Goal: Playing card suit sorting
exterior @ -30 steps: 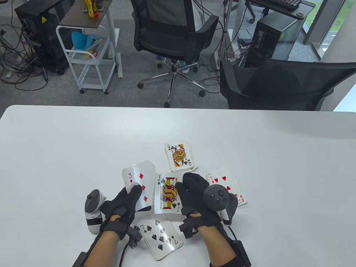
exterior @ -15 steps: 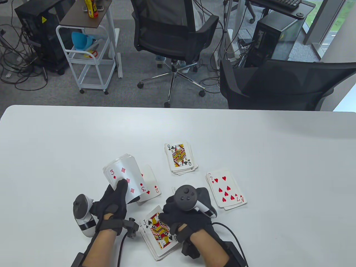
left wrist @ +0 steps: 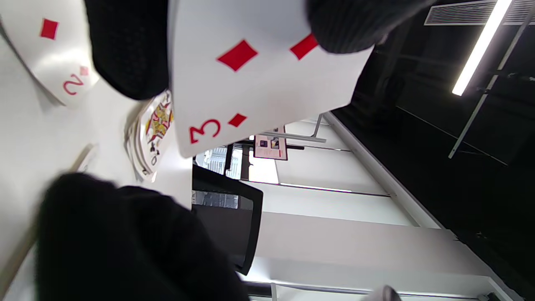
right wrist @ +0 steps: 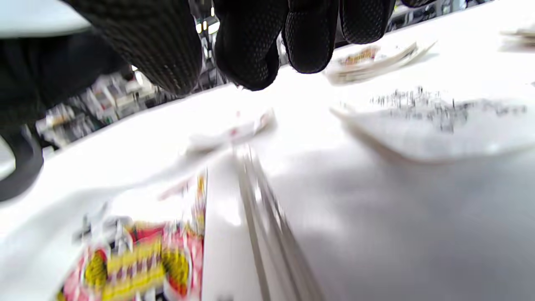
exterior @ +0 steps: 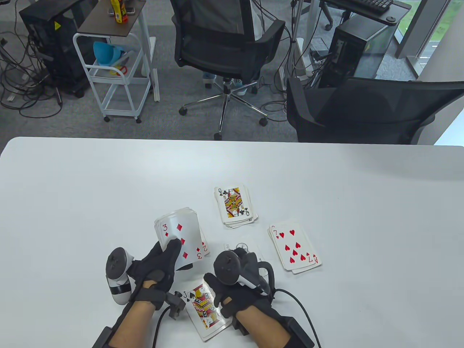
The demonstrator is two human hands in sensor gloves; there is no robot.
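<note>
Nearest you, the face-up spade pile topped by a jack (exterior: 203, 306) lies on the white worktop (exterior: 72, 188); your black-gloved right hand (exterior: 235, 279) hovers over it, fingers relaxed, gripping nothing. Left hand (exterior: 159, 264) grips the curved remaining stack showing a three of diamonds (exterior: 177, 235): thin, light, bendy, likely slick, so peel one card by its edge. Beyond: two of diamonds (exterior: 203, 248), seven-of-hearts pile (exterior: 295, 250), queen-of-clubs pile (exterior: 235, 206).

Red-diamond three (exterior: 179, 237), white table (exterior: 90, 188)
</note>
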